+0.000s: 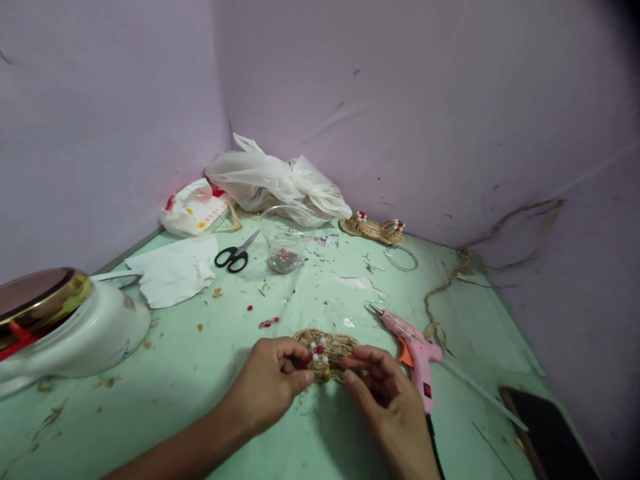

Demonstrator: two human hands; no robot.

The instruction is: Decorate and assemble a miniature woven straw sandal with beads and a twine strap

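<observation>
A braided straw piece (332,340) lies in front of me, with a small flower of white beads around a red bead (320,349) on it. My left hand (277,377) has its thumb and forefinger closed on the piece's left end, beside the beads. Over the right end, my right hand (387,393) is loosely curved, thumb and forefinger a little apart; its fingers cover part of the straw. Just right of that hand rests a pink glue gun (413,343) with a glue stick (485,393) in its back.
Red beads (269,323), black-handled scissors (235,257) and a clear cup of mixed beads (284,260) lie beyond. A second beaded straw piece (371,230) and wire coil (401,259) sit by the wall. White pot (113,327) stands left; a dark phone-like slab (545,433) lies right.
</observation>
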